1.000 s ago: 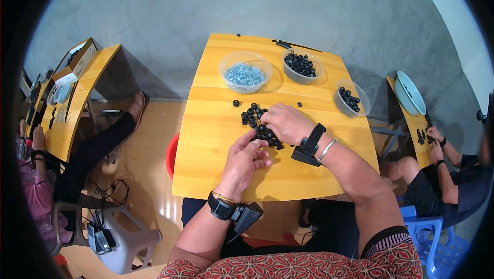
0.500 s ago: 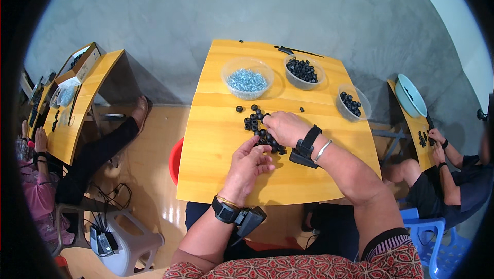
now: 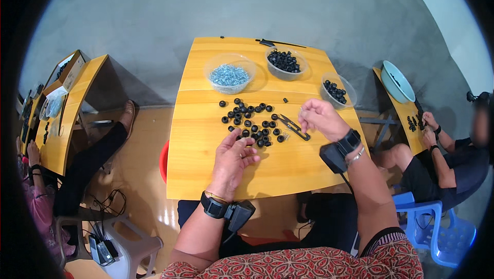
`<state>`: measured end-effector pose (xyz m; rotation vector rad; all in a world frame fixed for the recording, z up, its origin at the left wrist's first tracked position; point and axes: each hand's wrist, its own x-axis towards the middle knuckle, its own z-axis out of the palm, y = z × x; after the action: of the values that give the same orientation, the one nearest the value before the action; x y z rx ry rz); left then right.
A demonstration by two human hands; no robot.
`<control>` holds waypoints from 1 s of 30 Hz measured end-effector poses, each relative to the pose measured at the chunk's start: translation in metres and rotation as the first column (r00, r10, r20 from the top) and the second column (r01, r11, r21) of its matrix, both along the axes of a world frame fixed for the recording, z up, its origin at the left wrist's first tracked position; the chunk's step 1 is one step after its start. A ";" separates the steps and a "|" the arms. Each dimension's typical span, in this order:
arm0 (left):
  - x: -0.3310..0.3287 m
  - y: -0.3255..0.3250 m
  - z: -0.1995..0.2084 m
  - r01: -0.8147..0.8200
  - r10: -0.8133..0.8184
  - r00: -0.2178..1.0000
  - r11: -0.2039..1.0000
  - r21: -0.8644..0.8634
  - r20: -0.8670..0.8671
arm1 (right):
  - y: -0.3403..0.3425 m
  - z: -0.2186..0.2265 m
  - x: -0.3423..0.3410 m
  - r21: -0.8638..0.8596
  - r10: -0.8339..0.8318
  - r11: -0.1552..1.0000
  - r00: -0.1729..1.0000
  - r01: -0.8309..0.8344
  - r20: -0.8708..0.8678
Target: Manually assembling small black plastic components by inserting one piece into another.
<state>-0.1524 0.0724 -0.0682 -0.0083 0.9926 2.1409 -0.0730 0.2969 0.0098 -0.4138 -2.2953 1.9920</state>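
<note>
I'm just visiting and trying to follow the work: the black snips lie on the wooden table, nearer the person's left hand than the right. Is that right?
Not quite: the black snips lie nearer the person's right hand than the left hand, as the head view shows. They do lie on the wooden table.

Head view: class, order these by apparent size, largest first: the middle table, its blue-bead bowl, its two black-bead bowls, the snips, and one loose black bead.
1. Middle table
2. Blue-bead bowl
3. Back black-bead bowl and right black-bead bowl: too alike to rank
4. Snips
5. Loose black bead
</note>
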 end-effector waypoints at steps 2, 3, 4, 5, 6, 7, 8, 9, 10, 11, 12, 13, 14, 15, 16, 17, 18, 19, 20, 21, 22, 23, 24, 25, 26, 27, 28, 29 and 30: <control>0.001 -0.001 0.001 -0.066 0.064 0.996 0.997 -0.037 -0.059 | 0.004 -0.016 0.019 -0.168 -0.028 0.986 0.999 0.022 -0.033; 0.001 0.001 0.001 -0.060 0.058 0.996 0.998 -0.032 -0.063 | 0.006 -0.022 0.028 -0.328 -0.061 0.944 0.996 0.038 -0.061; 0.001 0.001 0.000 -0.173 0.168 0.981 0.984 -0.046 -0.096 | 0.007 -0.027 0.035 -0.375 -0.061 0.927 0.997 0.036 -0.054; 0.000 0.001 0.000 -0.285 0.276 0.952 0.957 -0.055 -0.131 | 0.006 -0.031 0.040 -0.374 -0.063 0.927 0.996 0.037 -0.059; -0.002 0.001 0.002 -0.319 0.314 0.945 0.947 -0.042 -0.093 | 0.004 -0.036 0.044 -0.433 -0.086 0.899 0.995 0.059 -0.044; -0.003 0.002 0.005 -0.313 0.308 0.946 0.949 -0.043 -0.096 | 0.003 -0.040 0.047 -0.491 -0.108 0.868 0.994 0.081 -0.027; -0.004 0.002 0.010 -0.354 0.351 0.930 0.935 -0.012 -0.104 | 0.002 -0.045 0.048 -0.489 -0.100 0.869 0.995 0.072 -0.030; -0.005 0.002 0.014 -0.396 0.396 0.912 0.918 0.019 -0.110 | 0.001 -0.050 0.050 -0.490 -0.103 0.868 0.994 0.074 -0.032; -0.010 -0.001 0.012 -0.316 0.317 0.941 0.948 0.029 -0.119 | -0.001 -0.054 0.050 -0.543 -0.094 0.837 0.995 0.062 -0.032; -0.012 0.000 0.012 -0.313 0.315 0.941 0.949 0.030 -0.120 | -0.004 -0.057 0.051 -0.594 -0.085 0.803 0.996 0.049 -0.033; -0.014 0.001 0.012 -0.238 0.241 0.969 0.970 0.047 -0.057 | -0.007 -0.058 0.052 -0.628 -0.099 0.776 0.995 0.061 -0.025; -0.016 0.002 0.012 -0.164 0.164 0.986 0.984 0.069 0.005 | -0.008 -0.060 0.052 -0.625 -0.100 0.778 0.995 0.062 -0.026; -0.018 0.001 0.010 -0.163 0.163 0.987 0.984 0.073 0.005 | -0.008 -0.062 0.053 -0.667 -0.088 0.744 0.996 0.050 -0.024; -0.021 0.000 0.009 -0.176 0.175 0.984 0.981 0.084 0.014 | -0.007 -0.062 0.053 -0.707 -0.077 0.706 0.997 0.035 -0.027; -0.023 0.000 0.010 -0.190 0.188 0.982 0.977 0.095 0.023 | -0.006 -0.061 0.054 -0.706 -0.077 0.708 0.996 0.032 -0.032; -0.021 0.001 0.011 -0.189 0.188 0.982 0.977 0.099 0.019 | -0.006 -0.059 0.054 -0.712 -0.072 0.702 0.997 0.021 -0.042; -0.019 0.001 0.012 -0.271 0.272 0.962 0.962 0.030 -0.031 | -0.004 -0.056 0.054 -0.714 -0.068 0.700 0.996 0.012 -0.051; -0.016 0.002 0.012 -0.354 0.350 0.933 0.935 -0.034 -0.087 | -0.003 -0.055 0.054 -0.708 -0.070 0.706 0.996 0.010 -0.056; -0.015 0.002 0.008 -0.351 0.348 0.933 0.936 -0.025 -0.088 | -0.002 -0.055 0.054 -0.717 -0.081 0.697 0.995 0.019 -0.053; -0.013 0.001 0.005 -0.352 0.346 0.931 0.935 -0.034 -0.119 | -0.001 -0.054 0.052 -0.725 -0.087 0.689 0.995 0.022 -0.053; -0.011 -0.001 0.003 -0.353 0.343 0.927 0.935 -0.043 -0.150 | -0.002 -0.054 0.051 -0.719 -0.085 0.695 0.995 0.016 -0.060; -0.006 0.000 0.002 -0.354 0.346 0.926 0.934 -0.034 -0.153 | -0.003 -0.056 0.050 -0.724 -0.075 0.690 0.995 0.008 -0.060; 0.005 0.002 0.008 -0.266 0.264 0.952 0.964 0.008 -0.156 | -0.004 -0.058 0.048 -0.731 -0.064 0.682 0.996 0.002 -0.056; 0.015 0.006 0.011 -0.175 0.180 0.970 0.983 0.048 -0.163 | -0.003 -0.058 0.045 -0.729 -0.062 0.684 0.996 0.001 -0.057; 0.023 0.010 0.010 -0.095 0.105 0.978 0.994 0.060 -0.179 | -0.004 -0.059 0.044 -0.736 -0.041 0.676 0.997 -0.021 -0.066; 0.031 0.012 0.008 -0.015 0.029 0.980 0.997 0.069 -0.195 | -0.004 -0.060 0.043 -0.744 -0.021 0.666 0.997 -0.042 -0.075; 0.035 0.014 0.004 0.062 -0.049 0.982 0.996 0.067 -0.184 | -0.005 -0.060 0.043 -0.745 -0.019 0.666 0.997 -0.040 -0.070; 0.038 0.016 -0.001 0.057 -0.045 0.983 0.996 0.064 -0.179 | -0.006 -0.059 0.041 -0.751 -0.018 0.658 0.997 -0.048 -0.080; 0.040 0.018 -0.004 0.130 -0.122 0.975 0.991 0.028 -0.188 | -0.005 -0.058 0.039 -0.756 -0.017 0.652 0.996 -0.058 -0.091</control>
<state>-0.1121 0.0906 -0.0724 0.2724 1.0270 2.0717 -0.0337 0.2920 -0.0484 -0.3138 -1.2786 2.8442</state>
